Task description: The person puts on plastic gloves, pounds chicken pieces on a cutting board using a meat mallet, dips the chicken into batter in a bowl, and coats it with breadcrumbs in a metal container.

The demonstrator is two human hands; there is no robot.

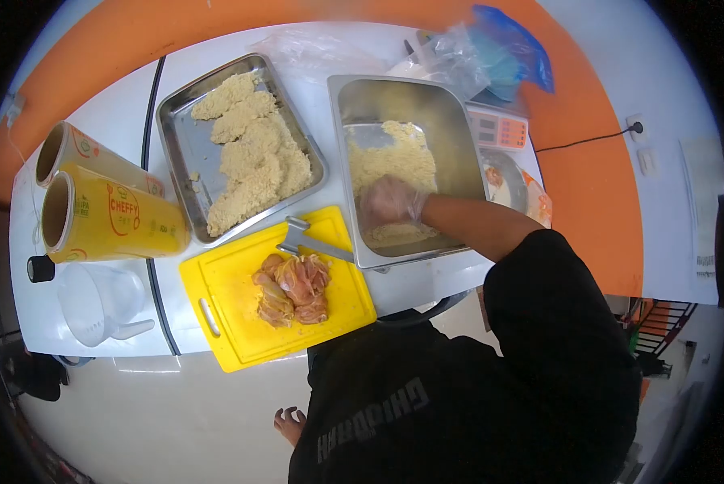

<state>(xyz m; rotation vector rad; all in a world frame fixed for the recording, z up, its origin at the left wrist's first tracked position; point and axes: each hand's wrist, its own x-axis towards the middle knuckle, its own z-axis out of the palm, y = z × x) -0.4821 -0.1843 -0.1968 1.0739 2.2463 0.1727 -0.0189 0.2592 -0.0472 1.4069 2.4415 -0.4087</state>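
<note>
My right hand [390,202], in a clear plastic glove, is down in a deep steel pan [467,153] of pale coating crumbs [398,157]. It is blurred and its fingers are hidden, so what it holds, if anything, cannot be seen. Low at my side hangs my left hand [289,423], its fingers loosely bent and apart, with nothing in it. Raw chicken pieces [295,286] lie on a yellow cutting board [217,278] in front of me. Metal tongs [318,240] rest across the board's far edge, reaching to the pan. Several crumb-coated pieces [253,153] fill much of a shallow steel tray [189,161].
Two large wrap rolls [124,214] and a clear plastic jug [100,302] stand at the left. Behind the deep pan are plastic bags [459,60] and a scale [497,129]. A metal bowl [511,185] sits to its right, partly behind my arm.
</note>
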